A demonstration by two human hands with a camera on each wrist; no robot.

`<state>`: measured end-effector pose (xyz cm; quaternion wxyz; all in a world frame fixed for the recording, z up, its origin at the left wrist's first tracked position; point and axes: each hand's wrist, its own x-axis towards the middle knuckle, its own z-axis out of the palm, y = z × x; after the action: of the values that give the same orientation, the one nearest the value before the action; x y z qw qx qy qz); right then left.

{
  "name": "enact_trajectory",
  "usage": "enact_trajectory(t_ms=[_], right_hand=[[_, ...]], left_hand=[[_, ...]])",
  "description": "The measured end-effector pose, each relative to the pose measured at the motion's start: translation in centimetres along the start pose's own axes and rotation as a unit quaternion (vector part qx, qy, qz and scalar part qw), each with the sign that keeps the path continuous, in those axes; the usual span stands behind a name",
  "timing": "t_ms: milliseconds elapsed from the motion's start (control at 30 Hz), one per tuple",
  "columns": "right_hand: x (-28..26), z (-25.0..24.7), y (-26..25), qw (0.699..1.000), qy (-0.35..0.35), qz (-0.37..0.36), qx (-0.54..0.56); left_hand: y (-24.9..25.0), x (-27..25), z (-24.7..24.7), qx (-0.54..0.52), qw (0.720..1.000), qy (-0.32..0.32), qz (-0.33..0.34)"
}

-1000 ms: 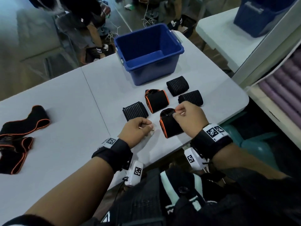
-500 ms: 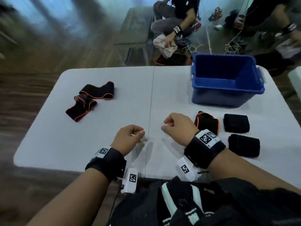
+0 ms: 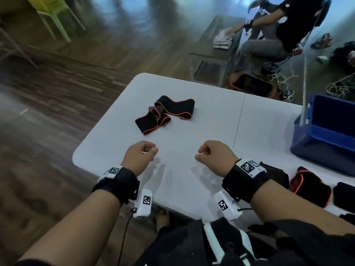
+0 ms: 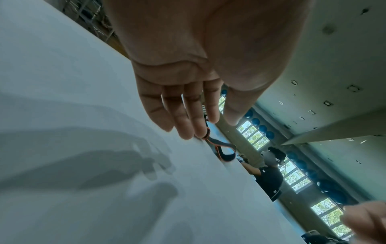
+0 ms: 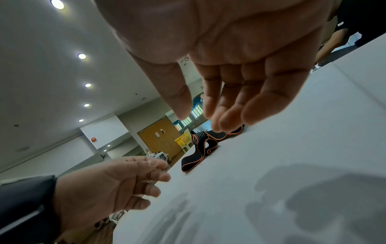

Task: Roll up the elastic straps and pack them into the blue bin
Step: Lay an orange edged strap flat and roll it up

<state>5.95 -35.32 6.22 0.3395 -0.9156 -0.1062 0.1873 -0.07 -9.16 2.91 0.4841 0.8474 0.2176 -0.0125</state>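
Loose black elastic straps point(image 3: 165, 114) with orange edging lie tangled on the white table point(image 3: 211, 116), beyond both hands. They also show in the wrist views, straps point(image 4: 225, 148) and straps point(image 5: 200, 145). My left hand point(image 3: 149, 152) and right hand point(image 3: 199, 154) hover side by side above the near table, fingers relaxed and holding nothing. The wrist views show the left hand point(image 4: 188, 122) and right hand point(image 5: 208, 115) empty. The blue bin point(image 3: 326, 135) stands at the right edge. Rolled straps point(image 3: 309, 186) lie in front of it, right of my right wrist.
The table's left corner point(image 3: 76, 158) is close to my left wrist. A seam point(image 3: 239, 121) runs across the tabletop. A seated person point(image 3: 278, 31) works at a low bench beyond the table. A yellow-green chair point(image 3: 53, 14) stands far left.
My right hand let go of the rolled orange-edged strap. Both hands moved left, away from the rolls and toward the loose straps, and the head view swung left with them.
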Motion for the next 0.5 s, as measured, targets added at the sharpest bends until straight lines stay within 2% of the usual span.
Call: enact_trajectory(t_ms=[200,267,400,500], right_hand=[[4.1,2.0,-3.6,0.999,0.010,0.022,-0.023],[5.1,2.4,-4.6,0.999,0.020,0.035,-0.022],[6.4,3.0,-5.7,0.997,0.036,0.064,-0.020],[6.5,3.4,-5.6,0.995,0.047,0.091,0.001]], left_hand=[[0.8,8.0,-3.4,-0.027,0.998,0.033,0.045],[1.7,10.5,-3.2,-0.021,0.998,0.018,0.060],[2.9,14.5,-1.6,0.079,0.991,-0.030,0.103],[2.9,16.6,-0.2,0.120,0.985,-0.056,0.108]])
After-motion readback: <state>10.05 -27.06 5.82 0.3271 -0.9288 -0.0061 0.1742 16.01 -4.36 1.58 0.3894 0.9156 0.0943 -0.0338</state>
